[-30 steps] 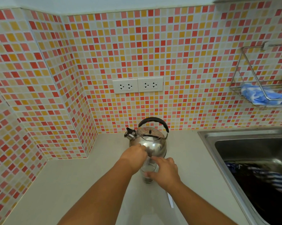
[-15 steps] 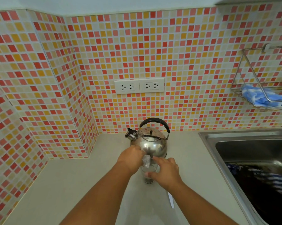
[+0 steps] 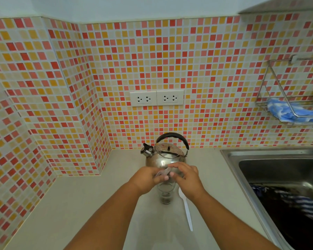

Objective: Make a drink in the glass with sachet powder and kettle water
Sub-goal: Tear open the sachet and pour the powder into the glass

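Item: sachet [image 3: 163, 173], pinched between my left hand [image 3: 146, 179] and right hand [image 3: 186, 178], directly above the glass [image 3: 165, 193]. Glass on counter [image 3: 90, 199], before kettle [image 3: 165, 156]; dark powder at bottom. Spoon [image 3: 186, 210] just right.

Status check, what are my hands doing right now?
Both hands pinch sachet above glass. Dark powder at glass bottom. Kettle behind, spoon alongside; nothing blocking.

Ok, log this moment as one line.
phase: emptying sachet | left hand, right hand: both on sachet over glass | kettle: behind | spoon: on counter
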